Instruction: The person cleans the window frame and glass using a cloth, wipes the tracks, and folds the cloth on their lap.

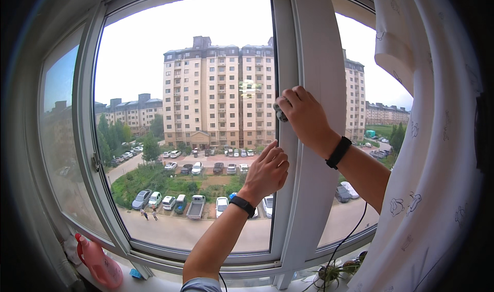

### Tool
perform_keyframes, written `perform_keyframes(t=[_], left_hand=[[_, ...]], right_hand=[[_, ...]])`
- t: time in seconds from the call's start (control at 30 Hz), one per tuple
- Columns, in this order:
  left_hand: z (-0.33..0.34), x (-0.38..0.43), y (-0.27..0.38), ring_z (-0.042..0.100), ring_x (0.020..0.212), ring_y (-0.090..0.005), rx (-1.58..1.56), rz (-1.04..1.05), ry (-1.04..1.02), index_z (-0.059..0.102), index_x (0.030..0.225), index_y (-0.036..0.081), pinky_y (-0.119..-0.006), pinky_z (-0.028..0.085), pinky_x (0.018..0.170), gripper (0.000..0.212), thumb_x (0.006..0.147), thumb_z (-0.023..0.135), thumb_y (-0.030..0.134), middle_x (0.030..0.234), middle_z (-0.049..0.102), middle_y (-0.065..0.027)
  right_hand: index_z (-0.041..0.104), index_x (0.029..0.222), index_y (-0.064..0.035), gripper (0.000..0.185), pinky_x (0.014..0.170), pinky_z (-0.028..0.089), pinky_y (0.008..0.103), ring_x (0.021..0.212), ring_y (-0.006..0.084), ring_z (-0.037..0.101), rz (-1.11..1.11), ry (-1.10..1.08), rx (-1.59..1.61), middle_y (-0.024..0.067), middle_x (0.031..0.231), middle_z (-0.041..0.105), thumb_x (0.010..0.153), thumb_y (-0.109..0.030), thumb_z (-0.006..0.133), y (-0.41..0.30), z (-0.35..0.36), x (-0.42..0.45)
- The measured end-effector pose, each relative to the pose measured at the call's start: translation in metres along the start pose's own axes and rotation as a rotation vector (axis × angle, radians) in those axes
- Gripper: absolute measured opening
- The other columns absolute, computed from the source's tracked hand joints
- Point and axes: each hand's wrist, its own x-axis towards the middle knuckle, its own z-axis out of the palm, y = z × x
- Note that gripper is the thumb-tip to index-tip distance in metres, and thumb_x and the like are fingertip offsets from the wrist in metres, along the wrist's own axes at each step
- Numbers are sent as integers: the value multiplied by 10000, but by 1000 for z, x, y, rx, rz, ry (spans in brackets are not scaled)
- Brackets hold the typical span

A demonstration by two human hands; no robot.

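Note:
My right hand (307, 116) grips a bunched grey cloth (282, 116) against the white window frame (286, 168), near the edge of the glass pane (131, 68). Most of the cloth is hidden behind the fingers. Lower and to the left, my left hand (266, 172) has its index finger stretched up to where the pane meets the frame. Its other fingers are curled, and nothing shows in them. Whether that fingertip actually touches the glass cannot be made out. Each wrist wears a black band.
A white patterned curtain (401, 199) hangs at the right, covering part of my right forearm. On the sill stand a pink jug (101, 267), a small blue item (135, 273) and a potted plant (328, 273). A black cable (344, 240) hangs down. Outside are parked cars and apartment buildings.

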Motion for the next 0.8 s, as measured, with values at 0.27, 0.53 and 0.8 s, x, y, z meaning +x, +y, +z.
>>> perform_keyframes(t=[0.27, 0.53, 0.8], left_hand=[[-47, -48, -20, 587, 1239, -300, 77, -73, -40, 648, 836, 33, -493, 428, 1261, 60, 864, 700, 45, 1144, 611, -102], [-126, -92, -66, 582, 1256, -338, 81, -113, -53, 633, 900, 7, -497, 476, 1203, 72, 921, 690, 45, 1174, 600, -130], [-215, -146, -127, 684, 860, -253, 11, -268, -80, 608, 825, 100, -506, 436, 1234, 128, 922, 596, 18, 781, 627, -48]], right_hand=[[705, 1177, -73, 250, 979, 611, 365, 1181, 272, 670, 165, -174, 23, 99, 1234, 689, 933, -23, 711, -1, 17, 6], [687, 1248, -21, 343, 1082, 560, 407, 1232, 331, 640, 373, -79, 89, 116, 1261, 671, 919, 72, 698, -9, 36, 26], [681, 1283, -54, 462, 1024, 588, 434, 1153, 373, 697, 554, -23, 118, 121, 1290, 667, 853, 73, 792, -10, 46, 39]])
